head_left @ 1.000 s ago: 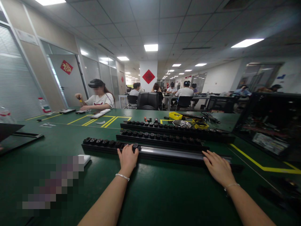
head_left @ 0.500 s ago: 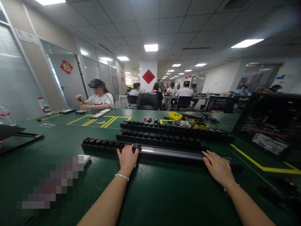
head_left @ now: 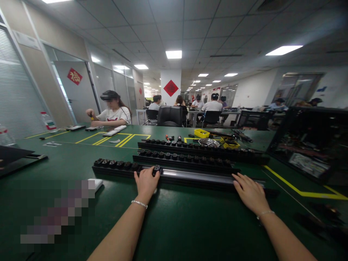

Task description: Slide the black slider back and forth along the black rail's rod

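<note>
A long black rail (head_left: 195, 177) lies across the green table (head_left: 174, 224) in front of me, with several black socket modules (head_left: 116, 165) seated along its left part. My left hand (head_left: 146, 183) is closed on one black module (head_left: 156, 169) at the end of that row, fingers pinching it in the rail. My right hand (head_left: 250, 192) rests palm down on the rail's right part, fingers stretched along it. Both wrists wear thin bracelets.
Two more filled black rails (head_left: 187, 159) (head_left: 201, 149) lie behind. A yellow bin (head_left: 202, 133), a metal bowl (head_left: 208, 142) and tools sit farther back. A dark open case (head_left: 312, 145) stands at right. A seated person (head_left: 112, 112) works at far left; others sit beyond.
Both hands stay in place on the rail; the view has shifted slightly, nothing else has visibly moved.
</note>
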The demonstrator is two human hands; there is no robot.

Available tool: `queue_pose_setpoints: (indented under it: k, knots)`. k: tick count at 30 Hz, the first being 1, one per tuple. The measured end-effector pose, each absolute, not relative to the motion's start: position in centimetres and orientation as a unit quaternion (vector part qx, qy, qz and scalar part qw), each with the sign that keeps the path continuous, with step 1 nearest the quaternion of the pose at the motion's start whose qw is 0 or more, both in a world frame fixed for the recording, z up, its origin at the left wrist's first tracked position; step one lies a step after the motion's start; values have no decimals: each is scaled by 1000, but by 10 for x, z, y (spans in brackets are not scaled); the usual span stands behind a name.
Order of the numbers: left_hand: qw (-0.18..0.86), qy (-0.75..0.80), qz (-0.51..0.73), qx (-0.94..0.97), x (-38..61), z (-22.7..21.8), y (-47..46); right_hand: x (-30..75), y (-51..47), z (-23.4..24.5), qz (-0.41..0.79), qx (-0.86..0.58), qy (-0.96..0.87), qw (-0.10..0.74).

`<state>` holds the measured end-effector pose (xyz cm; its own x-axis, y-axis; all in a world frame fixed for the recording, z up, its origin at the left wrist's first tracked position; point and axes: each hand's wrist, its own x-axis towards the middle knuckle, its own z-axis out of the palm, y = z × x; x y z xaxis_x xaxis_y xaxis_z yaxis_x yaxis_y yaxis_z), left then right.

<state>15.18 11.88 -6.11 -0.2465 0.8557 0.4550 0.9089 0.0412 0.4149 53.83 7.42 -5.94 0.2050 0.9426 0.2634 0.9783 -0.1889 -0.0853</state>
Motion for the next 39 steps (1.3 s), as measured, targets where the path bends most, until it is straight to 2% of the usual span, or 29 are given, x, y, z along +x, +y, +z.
queue_pose_setpoints:
  k: [39]
  knots:
    - [43, -698, -301, -648, 152, -59, 118, 537, 73, -56, -56, -773, -622, 114]
